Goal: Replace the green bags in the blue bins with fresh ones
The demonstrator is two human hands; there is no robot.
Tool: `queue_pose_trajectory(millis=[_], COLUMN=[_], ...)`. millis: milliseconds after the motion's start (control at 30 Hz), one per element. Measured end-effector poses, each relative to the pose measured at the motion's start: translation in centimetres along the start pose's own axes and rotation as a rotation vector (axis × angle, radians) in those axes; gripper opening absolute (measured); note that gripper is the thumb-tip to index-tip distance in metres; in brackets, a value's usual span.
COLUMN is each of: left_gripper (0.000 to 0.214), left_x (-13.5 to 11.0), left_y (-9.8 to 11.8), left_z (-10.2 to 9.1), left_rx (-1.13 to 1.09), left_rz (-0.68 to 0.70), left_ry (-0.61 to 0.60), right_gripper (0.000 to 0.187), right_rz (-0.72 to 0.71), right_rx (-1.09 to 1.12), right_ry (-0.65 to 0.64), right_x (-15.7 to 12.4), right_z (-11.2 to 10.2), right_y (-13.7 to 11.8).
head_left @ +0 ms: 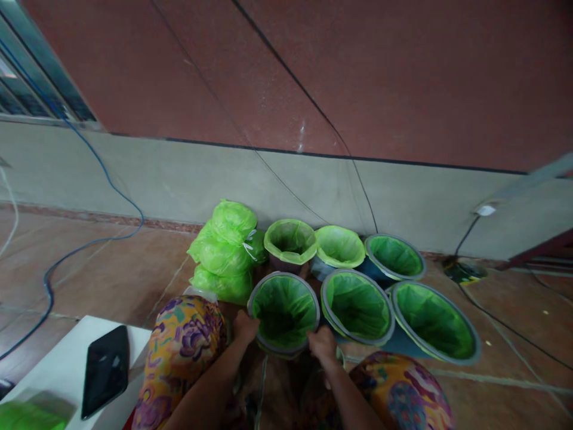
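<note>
A round bin lined with a green plastic bag [285, 310] stands on the floor right in front of me. My left hand [245, 327] is wrapped round its left rim, and my right hand [322, 344] grips the rim on its right side. Both hands are closed on the bin, one on each side. My knees, in a flowered cloth, sit to either side of my arms.
Several more green-lined bins [358, 304] stand in two rows against the wall. Tied full green bags [226, 248] are piled to the left. A dark phone [105, 369] lies on a white surface [62, 358] at lower left. Cables [67, 254] run over the tiled floor.
</note>
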State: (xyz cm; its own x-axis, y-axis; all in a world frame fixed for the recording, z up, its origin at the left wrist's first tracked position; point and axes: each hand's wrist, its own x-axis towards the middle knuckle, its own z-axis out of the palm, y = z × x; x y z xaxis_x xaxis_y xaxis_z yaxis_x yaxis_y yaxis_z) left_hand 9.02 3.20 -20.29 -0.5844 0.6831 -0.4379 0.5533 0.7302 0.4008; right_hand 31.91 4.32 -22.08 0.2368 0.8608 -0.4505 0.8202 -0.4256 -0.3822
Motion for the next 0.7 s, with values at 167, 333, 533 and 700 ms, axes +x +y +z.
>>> queue_pose_trajectory(millis=[167, 333, 533, 700], left_gripper=[0.029, 0.021, 0.017, 0.015], left_x=[-0.2, 1.1, 4.4, 5.7], left_y=[0.0, 0.8, 5.6, 8.4], left_z=[0.0, -0.3, -1.7, -2.5], left_rx=[0.013, 0.107, 0.32, 0.408], left_rz=[0.001, 0.074, 0.23, 0.172], left_ry=[0.026, 0.007, 0.01, 0.041], right_gripper=[0.028, 0.027, 0.035, 0.032], right_rz=[0.019, -0.269, -0.282, 0.018], right_rx=[0.007, -0.084, 0.073, -0.093], right_ry=[-0.014, -0.04, 0.191, 0.204], right_x=[-0.6, -0.3, 2.1, 5.9], right_z=[-0.8, -6.8, -18.6, -19.5], right_y=[-0.8, -1.3, 2.1, 9.8])
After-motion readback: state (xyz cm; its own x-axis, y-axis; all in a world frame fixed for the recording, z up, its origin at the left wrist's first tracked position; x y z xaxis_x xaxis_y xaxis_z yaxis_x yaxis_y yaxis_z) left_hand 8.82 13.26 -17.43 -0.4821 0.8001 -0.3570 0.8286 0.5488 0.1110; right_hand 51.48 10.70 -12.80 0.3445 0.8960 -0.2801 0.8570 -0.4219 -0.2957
